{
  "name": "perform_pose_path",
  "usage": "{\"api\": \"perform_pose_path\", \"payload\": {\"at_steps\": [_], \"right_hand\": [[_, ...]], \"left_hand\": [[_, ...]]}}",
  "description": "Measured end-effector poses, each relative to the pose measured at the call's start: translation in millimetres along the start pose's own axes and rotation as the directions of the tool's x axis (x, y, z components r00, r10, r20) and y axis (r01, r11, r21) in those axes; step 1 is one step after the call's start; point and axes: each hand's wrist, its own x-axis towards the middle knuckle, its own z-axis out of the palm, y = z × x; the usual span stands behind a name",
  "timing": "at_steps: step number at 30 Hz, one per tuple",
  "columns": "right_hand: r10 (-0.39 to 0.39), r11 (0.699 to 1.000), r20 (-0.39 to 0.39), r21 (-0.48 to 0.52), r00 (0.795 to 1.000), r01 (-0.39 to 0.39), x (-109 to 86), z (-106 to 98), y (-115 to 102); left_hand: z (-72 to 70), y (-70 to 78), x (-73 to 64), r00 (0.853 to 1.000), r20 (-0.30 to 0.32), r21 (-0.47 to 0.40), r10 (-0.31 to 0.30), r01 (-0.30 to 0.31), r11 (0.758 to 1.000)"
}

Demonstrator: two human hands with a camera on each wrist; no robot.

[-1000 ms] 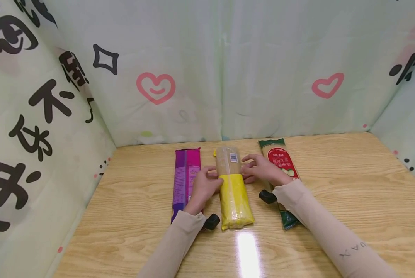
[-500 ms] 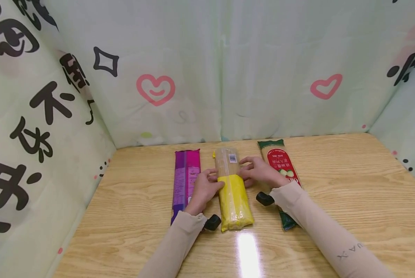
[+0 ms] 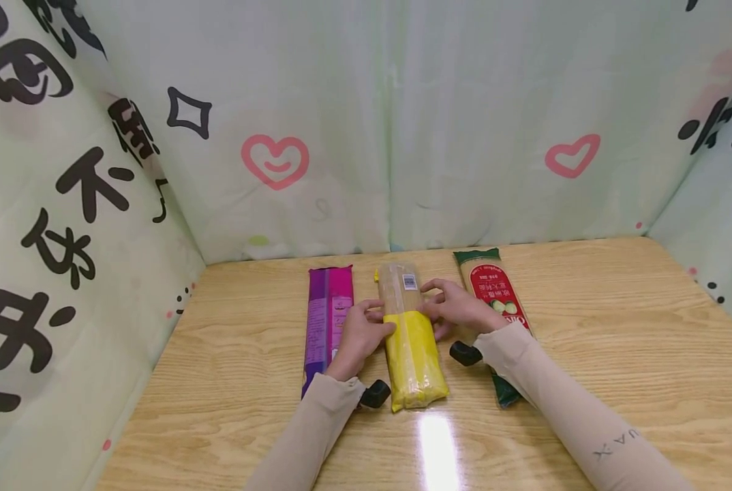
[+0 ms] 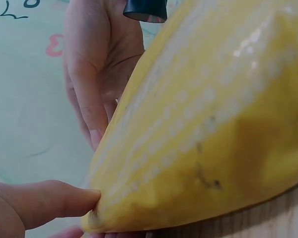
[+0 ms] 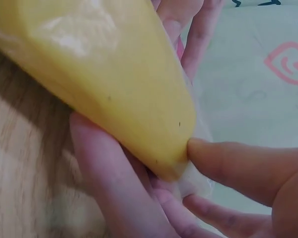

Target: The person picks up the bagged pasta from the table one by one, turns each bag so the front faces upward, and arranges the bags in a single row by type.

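Note:
A yellow and clear pasta packet [image 3: 412,354] lies lengthwise on the table in the head view, its barcode at the far end. My left hand [image 3: 362,334] pinches its left edge, thumb on the edge and fingers partly hidden below; the left wrist view shows the thumb [image 4: 54,201] against the yellow film. On the opposite edge my right hand [image 3: 458,307] grips it, with the thumb [image 5: 238,163] on the side and fingers tucked underneath in the right wrist view. Left of it lies a purple and pink packet [image 3: 319,320], partly behind my left hand.
To the right, a green-ended spaghetti packet [image 3: 491,279] with a red label lies partly under my right forearm. A wooden table [image 3: 617,327] carries all three packets. Printed curtains [image 3: 341,191] enclose its back and sides.
My right hand has moved left and closed in on the yellow packet's right edge. The left hand keeps its place, and the packets lie where they were.

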Motion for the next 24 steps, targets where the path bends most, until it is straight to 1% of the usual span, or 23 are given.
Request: {"api": "perform_pose_path", "payload": {"at_steps": [4, 11, 19, 24], "right_hand": [[-0.001, 1.0, -0.012, -0.009, 1.0, 0.001, -0.6, 1, -1], [0.0, 1.0, -0.044, 0.01, 0.999, 0.0, -4.3, 2, -7], [-0.02, 0.999, -0.084, 0.031, 0.996, 0.023, -14.8, 2, -18], [-0.019, 0.999, -0.091, 0.044, 0.996, 0.023, -17.9, 2, -22]], "left_hand": [[-0.1, 0.4, -1.3, 1.0, -0.006, -0.002, 0.006, -0.006, 1.0], [1.4, 4.8, -1.8, 1.0, -0.012, -0.045, -0.001, 0.0, 0.999], [0.6, 14.1, -5.1, 0.999, -0.029, -0.043, 0.034, -0.035, 0.998], [0.9, 19.9, -8.4, 0.999, -0.038, -0.039, 0.033, -0.035, 0.999]]}}
